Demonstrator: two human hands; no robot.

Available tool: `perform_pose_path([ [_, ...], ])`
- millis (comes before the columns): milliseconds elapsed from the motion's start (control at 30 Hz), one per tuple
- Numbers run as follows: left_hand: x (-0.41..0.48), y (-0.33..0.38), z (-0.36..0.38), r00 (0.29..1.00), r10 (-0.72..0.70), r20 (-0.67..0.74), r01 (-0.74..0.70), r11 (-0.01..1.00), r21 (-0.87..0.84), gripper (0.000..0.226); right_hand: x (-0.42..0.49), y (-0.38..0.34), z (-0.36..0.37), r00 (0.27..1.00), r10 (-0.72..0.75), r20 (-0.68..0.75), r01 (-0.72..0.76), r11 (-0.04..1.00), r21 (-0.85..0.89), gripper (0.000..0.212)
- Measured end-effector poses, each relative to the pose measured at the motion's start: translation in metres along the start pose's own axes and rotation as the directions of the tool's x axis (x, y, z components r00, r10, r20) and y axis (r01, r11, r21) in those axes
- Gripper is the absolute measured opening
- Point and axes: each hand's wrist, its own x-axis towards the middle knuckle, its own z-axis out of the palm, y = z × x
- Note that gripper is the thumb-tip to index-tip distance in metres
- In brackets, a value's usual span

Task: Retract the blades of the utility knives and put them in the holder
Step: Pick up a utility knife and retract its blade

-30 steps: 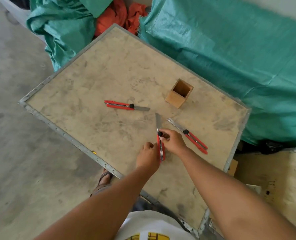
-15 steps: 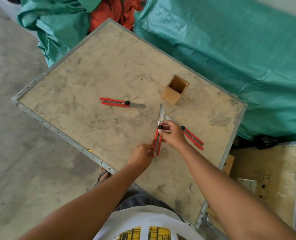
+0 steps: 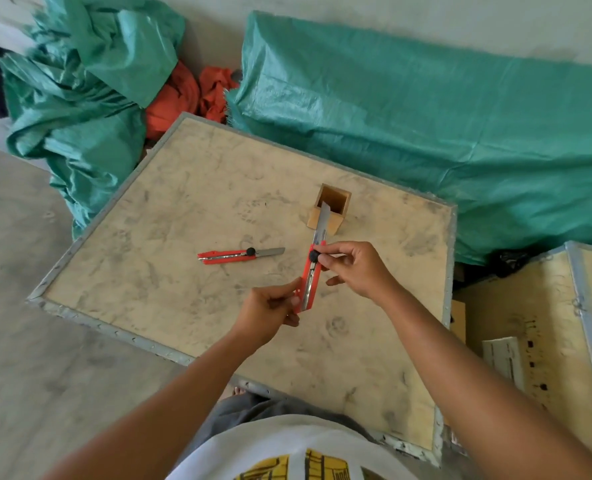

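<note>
— What's changed?
— The held knife (image 3: 310, 279) is lifted off the table (image 3: 170, 216) now; left hand (image 3: 270, 311) grips its handle, right hand (image 3: 353, 268) pinches the slider, blade out.
— And hidden?
— The third knife — behind the hands. Second knife (image 3: 240, 255) lies centre; holder (image 3: 329, 209) upper right.

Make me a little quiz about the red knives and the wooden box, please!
1. True or false: the blade of the held knife is already pulled in.
2. Which hand pinches the black knob: A) left hand, B) right hand?
3. Fill in: the wooden holder has ____ knives in it.

Key: 1. False, its blade sticks out. 2. B. 3. Zero; the other knife lies on the table.
</note>
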Motion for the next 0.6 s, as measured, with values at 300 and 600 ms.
perform_pose_path([
  [300,-0.003,0.042,-0.022,0.989,0.086,0.122,-0.084,0.996,-0.021,0.037,-0.024,-0.031,0.009,0.992,-0.121,0.027,0.124,0.971,-0.205,0.021],
  [600,-0.006,0.050,-0.033,0.980,0.060,0.188,-0.058,0.998,-0.016,0.032,-0.041,-0.036,0.023,0.996,-0.087,-0.012,0.080,0.956,-0.281,0.021],
])
